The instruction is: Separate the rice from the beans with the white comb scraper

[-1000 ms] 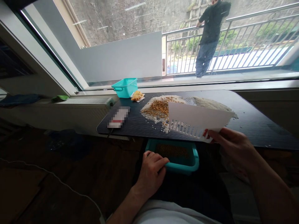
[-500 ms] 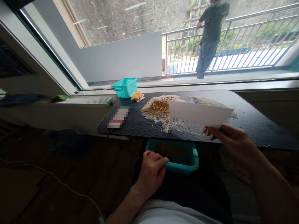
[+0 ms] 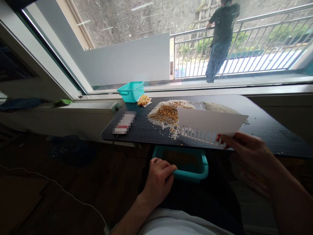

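Note:
My left hand (image 3: 160, 174) is closed over the near left rim of a teal plastic bin (image 3: 193, 174), which sits below the table's front edge. Yellow-brown beans (image 3: 179, 157) cover part of the bin's floor. Between the thumb and fingers of my right hand (image 3: 246, 145) is a white slotted sheet (image 3: 210, 120), its row of long slots along the lower edge. It is tilted above the tabletop and hides part of what lies behind. Just left of it, golden beans (image 3: 168, 112) lie mixed with white rice grains (image 3: 160, 122) in a heap.
On the dark table (image 3: 144, 133) lie a second pile of pale grains (image 3: 218, 107), a blurred-out flat object (image 3: 124, 123) with a cable, and a yellow crumpled item (image 3: 144, 100) beside another teal bin (image 3: 132, 92). A person (image 3: 221, 39) stands at a railing beyond the window.
My right hand has moved the slotted sheet slightly right and down. A single bean now shows at the table's front edge above the bin. My left hand stays on the rim.

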Demonstrator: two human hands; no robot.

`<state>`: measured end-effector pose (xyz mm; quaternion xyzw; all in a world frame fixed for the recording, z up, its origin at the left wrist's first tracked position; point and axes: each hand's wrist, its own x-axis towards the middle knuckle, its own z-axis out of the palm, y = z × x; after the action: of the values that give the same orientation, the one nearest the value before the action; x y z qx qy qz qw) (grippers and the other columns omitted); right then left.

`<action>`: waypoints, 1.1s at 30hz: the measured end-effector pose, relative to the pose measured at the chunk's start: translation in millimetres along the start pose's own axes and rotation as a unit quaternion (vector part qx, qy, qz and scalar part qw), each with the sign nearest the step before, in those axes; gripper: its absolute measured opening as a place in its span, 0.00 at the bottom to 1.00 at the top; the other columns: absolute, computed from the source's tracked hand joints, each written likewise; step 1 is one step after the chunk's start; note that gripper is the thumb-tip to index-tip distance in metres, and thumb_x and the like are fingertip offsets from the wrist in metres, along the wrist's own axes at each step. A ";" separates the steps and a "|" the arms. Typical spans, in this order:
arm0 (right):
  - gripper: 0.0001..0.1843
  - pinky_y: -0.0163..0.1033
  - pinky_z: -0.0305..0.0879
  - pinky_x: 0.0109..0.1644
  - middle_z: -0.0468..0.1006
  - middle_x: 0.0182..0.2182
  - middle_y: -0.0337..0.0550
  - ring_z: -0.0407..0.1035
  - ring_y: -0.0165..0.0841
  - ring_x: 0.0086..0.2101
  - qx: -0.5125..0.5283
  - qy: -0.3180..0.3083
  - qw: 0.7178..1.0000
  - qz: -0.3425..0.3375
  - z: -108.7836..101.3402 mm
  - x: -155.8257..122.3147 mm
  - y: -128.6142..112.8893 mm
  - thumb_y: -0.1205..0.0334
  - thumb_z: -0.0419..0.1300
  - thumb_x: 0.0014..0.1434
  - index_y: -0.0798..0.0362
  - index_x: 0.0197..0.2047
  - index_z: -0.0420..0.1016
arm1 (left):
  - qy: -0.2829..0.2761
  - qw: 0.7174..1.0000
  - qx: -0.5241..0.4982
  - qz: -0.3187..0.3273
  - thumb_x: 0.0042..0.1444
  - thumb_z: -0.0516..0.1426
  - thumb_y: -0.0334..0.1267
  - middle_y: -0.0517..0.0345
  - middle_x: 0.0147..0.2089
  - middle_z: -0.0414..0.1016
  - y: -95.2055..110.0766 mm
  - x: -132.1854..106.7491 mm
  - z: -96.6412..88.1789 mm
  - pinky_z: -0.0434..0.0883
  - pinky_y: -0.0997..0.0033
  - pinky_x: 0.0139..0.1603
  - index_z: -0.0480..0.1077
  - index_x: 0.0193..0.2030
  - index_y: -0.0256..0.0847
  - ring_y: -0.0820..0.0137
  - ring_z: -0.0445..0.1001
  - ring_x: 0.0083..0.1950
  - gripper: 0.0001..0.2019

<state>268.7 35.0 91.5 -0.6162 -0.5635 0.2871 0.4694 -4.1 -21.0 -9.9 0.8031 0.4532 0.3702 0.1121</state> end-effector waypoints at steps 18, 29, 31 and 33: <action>0.27 0.40 0.71 0.29 0.81 0.23 0.45 0.71 0.36 0.24 0.082 -0.065 0.994 0.018 34.5 -11.6 12.2 0.35 0.70 0.41 0.54 0.27 0.83 | -0.007 1.000 -0.005 -0.004 0.58 0.54 0.25 0.57 0.35 0.78 -0.1 0.7 -0.1 0.61 0.56 0.52 0.77 0.41 0.43 0.65 0.73 0.39 0.13; 0.17 0.40 0.74 0.30 0.81 0.22 0.40 0.75 0.37 0.23 0.043 0.058 0.997 0.037 33.8 -2.8 38.1 0.44 0.68 0.46 0.50 0.28 0.82 | -0.003 1.000 0.003 -0.006 0.57 0.55 0.24 0.56 0.35 0.78 0.1 1.5 0.9 0.62 0.56 0.51 0.78 0.41 0.43 0.65 0.74 0.38 0.14; 0.16 0.41 0.74 0.31 0.82 0.23 0.40 0.76 0.37 0.24 0.013 0.070 0.997 0.035 27.0 0.6 41.3 0.46 0.66 0.48 0.50 0.29 0.82 | -0.002 1.000 0.004 -0.005 0.57 0.54 0.24 0.56 0.35 0.78 0.7 1.5 1.0 0.63 0.55 0.51 0.78 0.41 0.42 0.65 0.73 0.38 0.14; 0.15 0.41 0.74 0.31 0.83 0.24 0.40 0.77 0.38 0.24 -0.032 0.096 0.995 0.001 20.5 4.4 44.5 0.46 0.64 0.52 0.49 0.31 0.82 | -0.002 1.000 0.003 -0.007 0.57 0.54 0.24 0.56 0.35 0.79 1.2 1.3 1.2 0.63 0.55 0.52 0.78 0.41 0.43 0.65 0.73 0.38 0.14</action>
<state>270.3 47.9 44.0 -0.6561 -0.5244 0.2089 0.5009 -2.1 -20.4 -9.5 0.8013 0.4592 0.3664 0.1135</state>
